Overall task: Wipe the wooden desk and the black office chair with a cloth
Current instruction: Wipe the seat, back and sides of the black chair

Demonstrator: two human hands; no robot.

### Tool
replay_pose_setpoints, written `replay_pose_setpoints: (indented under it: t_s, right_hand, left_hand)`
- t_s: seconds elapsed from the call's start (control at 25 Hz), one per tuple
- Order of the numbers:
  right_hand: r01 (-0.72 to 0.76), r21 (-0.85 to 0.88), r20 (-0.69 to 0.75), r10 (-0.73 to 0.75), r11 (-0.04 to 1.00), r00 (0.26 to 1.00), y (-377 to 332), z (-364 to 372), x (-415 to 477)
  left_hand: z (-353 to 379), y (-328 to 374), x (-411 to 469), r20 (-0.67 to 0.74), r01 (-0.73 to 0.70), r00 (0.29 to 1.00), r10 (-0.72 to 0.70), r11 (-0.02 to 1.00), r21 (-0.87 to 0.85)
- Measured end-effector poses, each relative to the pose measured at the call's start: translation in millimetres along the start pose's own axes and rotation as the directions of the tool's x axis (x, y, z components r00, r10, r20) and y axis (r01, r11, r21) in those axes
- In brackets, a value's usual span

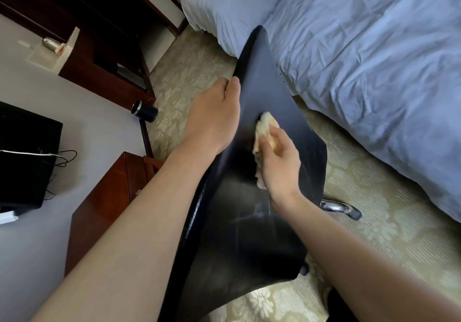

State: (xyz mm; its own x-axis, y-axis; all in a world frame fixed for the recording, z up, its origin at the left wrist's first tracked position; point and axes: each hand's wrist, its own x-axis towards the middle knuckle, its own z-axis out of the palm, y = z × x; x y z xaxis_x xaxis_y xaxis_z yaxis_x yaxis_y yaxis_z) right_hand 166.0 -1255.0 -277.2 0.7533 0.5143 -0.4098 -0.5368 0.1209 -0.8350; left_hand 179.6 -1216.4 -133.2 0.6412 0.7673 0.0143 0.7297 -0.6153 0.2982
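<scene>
The black office chair [264, 77] fills the middle of the head view, its smooth back panel facing me. My left hand [214, 112] grips the chair back's left edge, thumb on the panel and fingers curled behind it. My right hand [277, 162] holds a bunched pale yellow cloth [265, 127] and presses it against the panel's middle. Faint streaks show on the panel below my right wrist. The reddish wooden desk [104, 197] stands at the lower left, only partly visible.
A bed with blue bedding [361, 59] runs along the right, close to the chair. Patterned carpet [179, 77] lies between. A chrome chair leg with caster [341, 208] sticks out right. Dark wooden furniture [99, 47], a black tumbler [144, 110] and a black device [25, 159] with cables are left.
</scene>
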Motion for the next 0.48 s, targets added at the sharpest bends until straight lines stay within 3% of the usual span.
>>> replay_pose_setpoints:
  t_s: [0.16, 0.24, 0.48]
  right_hand:
    - [0.208, 0.096, 0.124, -0.219, 0.973, 0.968, -53.2, -2.6, -17.0]
    - [0.297, 0.064, 0.146, -0.303, 0.953, 0.942, -57.7, -7.1, -21.3]
    - [0.263, -0.131, 0.135, -0.246, 0.956, 0.960, -11.2, -16.4, -38.7]
  left_hand:
    - [-0.5, 5.6, 0.0, -0.022, 0.040, 0.999, -0.038, 0.997, 0.060]
    - [0.1, 5.3, -4.9, -0.027, 0.045, 0.999, -0.043, 0.997, 0.065]
    - [-6.1, -12.3, -46.9, 0.136, -0.010, 0.991, 0.003, 0.998, 0.056]
